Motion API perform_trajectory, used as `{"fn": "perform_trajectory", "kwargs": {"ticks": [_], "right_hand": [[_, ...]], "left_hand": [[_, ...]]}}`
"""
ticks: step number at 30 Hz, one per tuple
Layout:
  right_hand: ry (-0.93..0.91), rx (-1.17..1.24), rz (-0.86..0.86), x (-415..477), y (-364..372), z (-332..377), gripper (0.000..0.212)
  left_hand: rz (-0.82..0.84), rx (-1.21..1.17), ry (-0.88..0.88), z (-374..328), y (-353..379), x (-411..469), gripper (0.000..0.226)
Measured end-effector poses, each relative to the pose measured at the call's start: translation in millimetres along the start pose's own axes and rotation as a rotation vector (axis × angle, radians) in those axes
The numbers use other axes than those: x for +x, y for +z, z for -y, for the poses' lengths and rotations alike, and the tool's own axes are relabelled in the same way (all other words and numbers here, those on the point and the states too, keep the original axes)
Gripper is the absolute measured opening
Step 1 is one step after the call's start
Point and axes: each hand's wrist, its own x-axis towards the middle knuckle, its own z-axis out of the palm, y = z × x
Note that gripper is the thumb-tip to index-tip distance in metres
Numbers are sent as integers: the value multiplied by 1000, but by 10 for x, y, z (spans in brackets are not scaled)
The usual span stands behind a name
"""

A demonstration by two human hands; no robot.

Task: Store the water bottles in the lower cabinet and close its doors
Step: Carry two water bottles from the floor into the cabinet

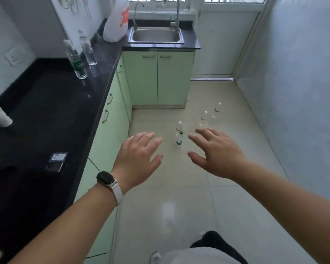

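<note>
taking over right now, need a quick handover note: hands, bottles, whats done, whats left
Hands: left hand and right hand are both open and empty, held out in front.
Things: the four floor bottles stand upright just beyond the hands. The two counter bottles are also upright. Every door of the lower cabinets in view is shut.
Done: nothing stored, as far as can be seen.
Left: open a cabinet, put the bottles in, close the doors.
</note>
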Motion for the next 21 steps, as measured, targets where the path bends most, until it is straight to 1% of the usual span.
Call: {"fn": "perform_trajectory", "kwargs": {"ticks": [7, 12, 21], "right_hand": [[80, 69, -6, 375, 276, -779, 64], [28, 95, 0, 798, 456, -1567, 61], [-28, 114, -3, 1435, 421, -3195, 62]], "left_hand": [[27, 26, 58, -168, 381, 769, 51], [78, 73, 13, -321, 657, 1444, 52], [111, 71, -6, -1008, 1144, 2945, 54]]}}
